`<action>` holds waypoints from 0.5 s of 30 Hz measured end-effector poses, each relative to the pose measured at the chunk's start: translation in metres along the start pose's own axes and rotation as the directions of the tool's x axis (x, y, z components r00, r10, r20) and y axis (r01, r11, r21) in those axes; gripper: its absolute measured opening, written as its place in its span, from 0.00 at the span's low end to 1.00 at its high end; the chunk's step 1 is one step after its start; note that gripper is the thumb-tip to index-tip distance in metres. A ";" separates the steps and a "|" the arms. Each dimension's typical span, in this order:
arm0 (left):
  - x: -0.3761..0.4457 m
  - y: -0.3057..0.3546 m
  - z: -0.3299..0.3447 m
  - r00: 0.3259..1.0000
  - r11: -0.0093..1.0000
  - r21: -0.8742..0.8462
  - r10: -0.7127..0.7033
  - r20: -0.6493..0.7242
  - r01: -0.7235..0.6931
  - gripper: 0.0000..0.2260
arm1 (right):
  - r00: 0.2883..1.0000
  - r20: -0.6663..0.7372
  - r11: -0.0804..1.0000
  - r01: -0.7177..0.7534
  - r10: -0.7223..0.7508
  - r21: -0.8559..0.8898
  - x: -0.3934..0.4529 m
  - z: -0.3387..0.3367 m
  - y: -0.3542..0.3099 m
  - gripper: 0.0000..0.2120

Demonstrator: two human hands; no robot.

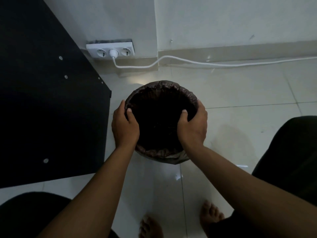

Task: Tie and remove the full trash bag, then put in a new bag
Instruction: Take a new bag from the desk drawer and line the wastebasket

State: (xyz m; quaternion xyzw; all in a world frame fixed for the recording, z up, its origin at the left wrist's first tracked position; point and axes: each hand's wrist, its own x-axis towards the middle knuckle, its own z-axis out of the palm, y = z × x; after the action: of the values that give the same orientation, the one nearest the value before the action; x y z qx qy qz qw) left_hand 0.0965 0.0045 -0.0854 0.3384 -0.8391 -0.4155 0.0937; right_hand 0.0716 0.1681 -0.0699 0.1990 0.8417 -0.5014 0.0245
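We saw a thin, crinkled plastic trash bag with a faint sheen at frame centre. The floor tiles were glossy and smooth (they mirrored light). At upper left, the dark panel looked matt with metal screw heads; the socket strip was smooth white plastic.

looks like a home room: glossy pale floor tiles, white wall w/ skirting, wall socket strip w/ white cable plugged in, dark desk panel, bare feet on floor.
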 end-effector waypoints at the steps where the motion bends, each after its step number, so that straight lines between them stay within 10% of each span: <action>1: -0.001 0.001 0.000 1.000 1.000 0.028 -0.008 -0.015 0.008 0.20 | 1.000 0.017 1.000 0.003 -0.003 -0.001 0.003 -0.001 -0.001 0.26; 7: 0.011 0.019 -0.001 0.947 0.868 0.396 0.320 0.012 -0.299 0.21 | 0.992 0.048 0.976 0.123 -0.116 -0.179 0.027 -0.010 -0.010 0.22; 11: 0.041 0.051 0.029 0.728 0.649 0.329 0.616 0.302 -0.686 0.18 | 0.940 0.186 0.922 0.323 -0.286 -0.214 0.051 -0.003 -0.017 0.19; 15: 0.061 0.081 0.064 0.600 0.558 0.265 0.589 0.542 -0.787 0.17 | 0.927 0.283 0.924 0.312 -0.245 -0.220 0.069 0.008 -0.018 0.19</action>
State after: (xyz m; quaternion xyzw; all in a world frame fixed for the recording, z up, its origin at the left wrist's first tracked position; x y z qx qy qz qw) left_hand -0.0166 0.0399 -0.0722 -0.1050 -0.9780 -0.1799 -0.0050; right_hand 0.0006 0.1745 -0.0754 0.0067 0.9101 -0.4056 0.0844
